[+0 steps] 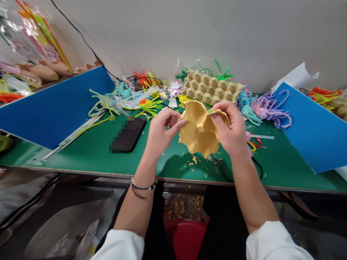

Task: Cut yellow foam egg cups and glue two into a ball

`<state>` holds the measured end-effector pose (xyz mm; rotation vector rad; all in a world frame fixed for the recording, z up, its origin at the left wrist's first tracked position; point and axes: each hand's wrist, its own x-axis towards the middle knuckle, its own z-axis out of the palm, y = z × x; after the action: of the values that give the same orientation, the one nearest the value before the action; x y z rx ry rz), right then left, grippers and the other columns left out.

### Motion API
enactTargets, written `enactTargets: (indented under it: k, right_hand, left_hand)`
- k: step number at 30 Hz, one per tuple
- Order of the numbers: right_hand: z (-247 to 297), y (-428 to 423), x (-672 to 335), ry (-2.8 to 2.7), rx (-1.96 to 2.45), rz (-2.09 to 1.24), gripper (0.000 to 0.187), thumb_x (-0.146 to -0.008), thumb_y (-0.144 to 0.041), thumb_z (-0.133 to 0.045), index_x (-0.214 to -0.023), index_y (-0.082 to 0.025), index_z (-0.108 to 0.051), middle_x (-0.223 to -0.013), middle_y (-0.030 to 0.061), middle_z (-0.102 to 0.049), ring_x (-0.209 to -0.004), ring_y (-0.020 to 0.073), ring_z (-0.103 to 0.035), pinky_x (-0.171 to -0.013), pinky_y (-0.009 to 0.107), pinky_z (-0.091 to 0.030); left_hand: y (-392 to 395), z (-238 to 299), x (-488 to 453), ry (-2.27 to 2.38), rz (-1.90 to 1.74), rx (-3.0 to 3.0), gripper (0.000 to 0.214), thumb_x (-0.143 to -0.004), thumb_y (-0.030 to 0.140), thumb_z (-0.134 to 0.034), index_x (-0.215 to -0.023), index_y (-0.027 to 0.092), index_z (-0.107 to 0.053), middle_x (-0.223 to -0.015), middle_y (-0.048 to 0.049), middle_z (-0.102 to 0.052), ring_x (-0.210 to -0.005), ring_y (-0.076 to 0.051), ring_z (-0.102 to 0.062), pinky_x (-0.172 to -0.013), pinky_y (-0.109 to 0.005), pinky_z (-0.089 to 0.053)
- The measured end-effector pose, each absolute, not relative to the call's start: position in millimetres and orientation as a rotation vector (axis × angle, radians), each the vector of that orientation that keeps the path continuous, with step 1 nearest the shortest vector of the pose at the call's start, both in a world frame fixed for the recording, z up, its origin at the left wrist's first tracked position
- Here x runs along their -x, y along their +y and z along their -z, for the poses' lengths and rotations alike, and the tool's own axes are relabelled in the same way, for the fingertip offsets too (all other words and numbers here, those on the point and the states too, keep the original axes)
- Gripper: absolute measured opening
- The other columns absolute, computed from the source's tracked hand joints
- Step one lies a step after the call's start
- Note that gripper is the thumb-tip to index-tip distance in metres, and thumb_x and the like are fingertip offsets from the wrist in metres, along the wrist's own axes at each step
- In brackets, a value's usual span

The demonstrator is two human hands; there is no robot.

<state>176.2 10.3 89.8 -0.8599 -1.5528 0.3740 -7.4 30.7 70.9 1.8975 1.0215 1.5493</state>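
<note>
A yellow piece of egg carton (202, 135) with scalloped, torn edges is held up over the front of the green table. My right hand (230, 124) grips its right cup, thumb inside and fingers behind. At the left edge, my left hand (165, 130) pinches the rim between thumb and fingers. Small yellow scraps (193, 161) lie on the table below the piece. Behind my hands rests a larger tan egg tray (213, 86), cups upward.
Blue panels stand at left (62, 108) and right (314, 130). A dark phone (130, 135) lies left of my hands. Coloured pipe cleaners (271, 106) are heaped along the back of the green table (92, 159). A red bin (185, 238) sits below, between my legs.
</note>
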Motion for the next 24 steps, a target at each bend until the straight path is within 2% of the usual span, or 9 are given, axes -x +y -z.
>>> enactTargets:
  k: [6, 13, 19, 24]
  right_hand:
    - [-89.2, 11.1, -176.5, -1.569, 0.886, -0.379, 0.007, -0.086, -0.030, -0.060, -0.084, -0.025, -0.057, -0.084, -0.0014, -0.062, -0.080, 0.0126, -0.059, -0.075, 0.029, -0.051]
    - [-89.4, 13.5, -180.7, -1.615, 0.891, -0.353, 0.014, -0.088, -0.039, -0.058, -0.085, -0.025, -0.056, -0.085, -0.0007, -0.062, -0.081, 0.0136, -0.059, -0.076, 0.030, -0.051]
    - [-86.6, 17.1, -181.0, -1.621, 0.873, -0.332, 0.014, -0.089, -0.038, -0.057, -0.086, -0.024, -0.056, -0.086, -0.0003, -0.061, -0.082, 0.0136, -0.059, -0.078, 0.030, -0.050]
    - [-86.9, 16.7, -182.7, -1.629, 0.878, -0.388, 0.014, -0.088, -0.038, -0.058, -0.086, -0.024, -0.056, -0.086, -0.0007, -0.061, -0.082, 0.0130, -0.058, -0.077, 0.030, -0.049]
  left_hand:
    - [31.8, -70.2, 5.8, 1.093, -1.450, -1.771, 0.011, -0.073, 0.026, -0.068, -0.070, 0.019, -0.060, -0.062, 0.0041, -0.049, -0.054, -0.008, -0.037, -0.051, -0.023, -0.031]
    - [28.7, -72.3, 4.6, 1.064, -1.407, -1.724, 0.019, -0.072, 0.027, -0.065, -0.066, 0.021, -0.048, -0.056, 0.0062, -0.033, -0.052, -0.008, -0.030, -0.049, -0.024, -0.025]
    - [29.7, -67.8, 0.6, 1.079, -1.447, -1.749, 0.018, -0.075, 0.025, -0.062, -0.067, 0.022, -0.046, -0.054, 0.0082, -0.026, -0.049, -0.008, -0.024, -0.049, -0.024, -0.021]
    - [31.4, -68.6, 3.8, 1.047, -1.361, -1.748, 0.019, -0.073, 0.026, -0.065, -0.065, 0.021, -0.049, -0.054, 0.0073, -0.034, -0.049, -0.008, -0.031, -0.048, -0.023, -0.024]
